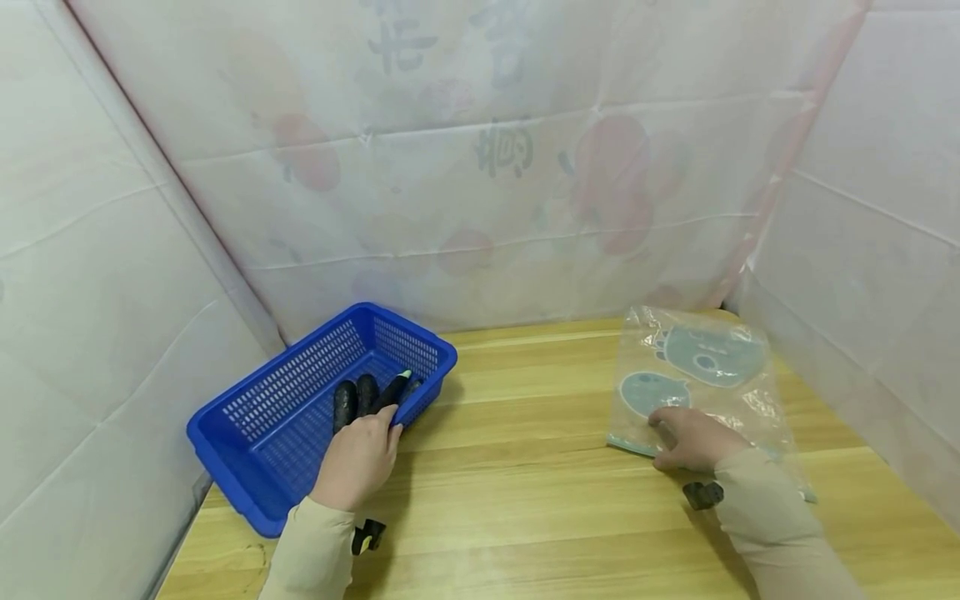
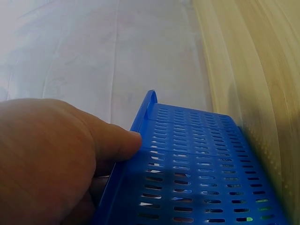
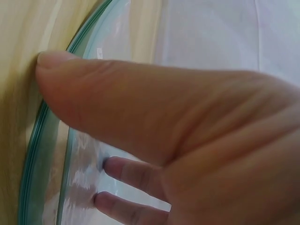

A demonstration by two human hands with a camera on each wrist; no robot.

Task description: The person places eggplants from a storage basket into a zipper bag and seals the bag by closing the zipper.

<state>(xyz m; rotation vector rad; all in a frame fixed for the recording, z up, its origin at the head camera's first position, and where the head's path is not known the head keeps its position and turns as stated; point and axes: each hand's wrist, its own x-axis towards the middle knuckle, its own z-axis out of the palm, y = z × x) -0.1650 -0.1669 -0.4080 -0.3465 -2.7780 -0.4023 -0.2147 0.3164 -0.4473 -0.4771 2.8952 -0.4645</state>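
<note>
At the left, a blue plastic basket (image 1: pixel 300 350) with slotted walls holds several dark, elongated items (image 1: pixel 345 404); one dark item with a pale green tip (image 1: pixel 405 375) lies against the near right wall. My left hand (image 1: pixel 358 458) grips that wall's rim, thumb outside (image 2: pixel 119 143) and fingers inside, where they are mostly hidden. To the right, a clear zip bag (image 1: pixel 637 417) printed with blue-green shapes lies flat. My right hand (image 1: pixel 697 440) rests on its near part, thumb and fingers apart. In the right wrist view the thumb (image 3: pixel 103 89) crosses the green zip edge (image 3: pixel 35 150) and two fingertips touch the film.
A light wooden table (image 1: pixel 510 467) carries both the basket and the bag. Pale printed sheeting (image 1: pixel 487 192) hangs behind the table, with white sheeting on the left (image 1: pixel 90 292) and right (image 1: pixel 862 250). A small black device (image 1: pixel 367 537) sits at each wrist.
</note>
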